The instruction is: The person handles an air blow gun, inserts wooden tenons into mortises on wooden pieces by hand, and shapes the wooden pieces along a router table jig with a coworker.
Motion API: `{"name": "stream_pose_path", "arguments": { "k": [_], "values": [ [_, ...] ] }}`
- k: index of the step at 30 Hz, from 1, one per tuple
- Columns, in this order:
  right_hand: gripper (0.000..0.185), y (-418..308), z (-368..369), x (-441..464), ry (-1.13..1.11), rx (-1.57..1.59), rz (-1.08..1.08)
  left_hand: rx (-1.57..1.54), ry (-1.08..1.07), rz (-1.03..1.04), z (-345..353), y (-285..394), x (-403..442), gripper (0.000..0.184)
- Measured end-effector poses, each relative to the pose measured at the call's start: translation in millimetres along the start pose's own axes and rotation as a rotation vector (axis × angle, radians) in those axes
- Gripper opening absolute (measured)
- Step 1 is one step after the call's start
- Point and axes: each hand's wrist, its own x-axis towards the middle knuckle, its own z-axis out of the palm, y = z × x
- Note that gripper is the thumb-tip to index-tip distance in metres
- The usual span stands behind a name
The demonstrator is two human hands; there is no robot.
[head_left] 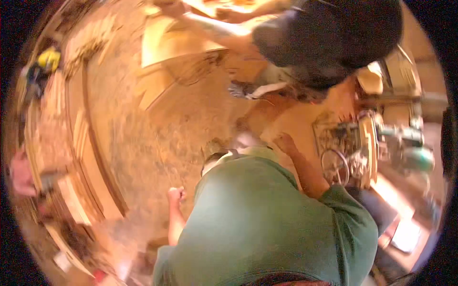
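My left hand (176, 194) is curled into a fist beside my green shirt (257, 209), over the brown floor (157, 143). Nothing shows between its fingers. On the other side, my right hand (285, 142) is held out ahead of my bent forearm, above the floor. Motion smears its fingers, and I can make out no object there. Neither hand appears to touch anything.
Ahead, a person in a dark shirt (334, 43) reaches toward a pale wooden sheet (176, 43). Long wooden boards (95, 167) lie stacked along the left. Machinery with a round wheel (335, 166) stands to the right. A yellow item (48, 59) sits far left.
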Motion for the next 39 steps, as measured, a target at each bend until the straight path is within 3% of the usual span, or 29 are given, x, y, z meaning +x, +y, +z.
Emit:
{"name": "stream_pose_path", "arguments": {
  "k": [2, 3, 4, 7, 9, 11, 13, 15, 18, 19, 21, 23, 25, 27, 30, 34, 36, 39],
  "values": [
    [0.033, -19.2, -2.6, 10.5, -0.136, 0.102, 0.067, -0.024, 0.064, -0.142, 13.9, -1.0, -15.2, 0.036],
    [0.030, -19.1, -0.4, 14.9, -0.241, 0.236, 0.241, -0.066, 0.068, -0.282, 16.0, 6.3, -18.5, 0.036],
    [0.028, -7.9, 5.8, 15.9, -0.245, 0.214, 0.190, -0.111, 0.064, -0.415, 22.5, 4.4, -24.5, 0.036],
    [0.023, 34.8, 30.0, 49.6, -0.322, 0.111, 0.133, -0.385, 0.165, -0.486, 51.0, -13.6, -34.5, 0.036],
    [0.021, 48.9, 42.9, 74.3, -0.433, -0.015, 0.209, 0.072, 0.123, -0.257, 63.1, -21.8, -52.7, 0.037],
    [0.022, 44.4, 46.2, 104.3, -0.518, -0.153, 0.085, 0.130, 0.152, -0.287, 70.6, -15.4, -55.9, 0.036],
    [0.026, 35.7, 42.0, 115.8, -0.511, -0.256, -0.100, -0.252, 0.236, -0.594, 85.3, 32.7, -74.4, 0.034],
    [0.035, 23.2, 36.1, 134.4, -0.415, -0.314, -0.363, 0.081, 0.109, -0.467, 97.4, 7.6, -85.0, 0.028],
    [0.049, -83.8, -0.8, 136.6, -0.553, -0.024, 0.121, 0.616, 0.028, -0.147, 124.5, -79.3, -92.0, 0.020],
    [0.052, -84.6, 4.8, 143.6, -0.535, -0.002, 0.081, 0.804, 0.021, -0.012, 120.7, -77.8, -89.5, 0.017],
    [0.057, -86.3, 13.7, 147.5, -0.497, 0.039, 0.005, 0.619, 0.194, 0.024, 103.2, -47.8, -88.2, 0.017],
    [0.057, -96.6, 16.2, 149.7, -0.488, -0.032, 0.071, 0.593, 0.278, 0.046, 100.5, -61.8, -77.9, 0.016],
    [0.056, -113.6, 18.2, 147.8, -0.440, -0.068, 0.080, 0.732, 0.274, 0.063, 117.1, -126.3, -55.8, 0.017],
    [0.055, -127.5, 25.4, 138.6, -0.350, -0.063, 0.038, 0.718, 0.289, 0.028, 97.0, -133.7, -31.6, 0.016],
    [0.054, -152.6, 42.3, 122.0, -0.325, -0.111, 0.157, 0.668, 0.249, -0.056, 43.4, -138.5, 6.9, 0.015],
    [0.054, -184.8, 76.9, 112.4, -0.454, -0.233, 0.158, 0.550, 0.110, -0.185, -48.1, -144.5, 50.0, 0.015],
    [0.054, -215.4, 92.8, 110.1, -0.393, -0.271, 0.074, 0.380, 0.001, -0.268, -105.3, -127.4, 55.9, 0.015],
    [0.053, -234.2, 121.0, 116.4, -0.315, -0.244, 0.071, -0.242, 0.230, -0.268, -165.6, -62.7, 46.6, 0.017]
  ]
}}
